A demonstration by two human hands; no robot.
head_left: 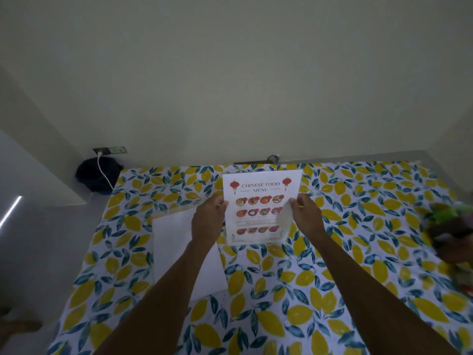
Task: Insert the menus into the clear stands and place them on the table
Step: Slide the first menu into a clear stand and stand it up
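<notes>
Both hands, left (208, 219) and right (305, 213), grasp menu (261, 201) in stand (257, 240) mid-bench (332, 252); more sheets (176, 242) at left remain, apparently uninserted.

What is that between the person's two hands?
In the head view, a Chinese food menu stands upright between the left hand and right hand, each gripping a side edge.

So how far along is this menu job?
Early, it seems. No finished stand is visible on the lemon-print tablecloth. In hand: the left hand and right hand hold a Chinese food menu upright, apparently sliding into a clear stand, though its edges are hard to see. Left: seating it, standing it down, then the white sheets lying beside it.
</notes>
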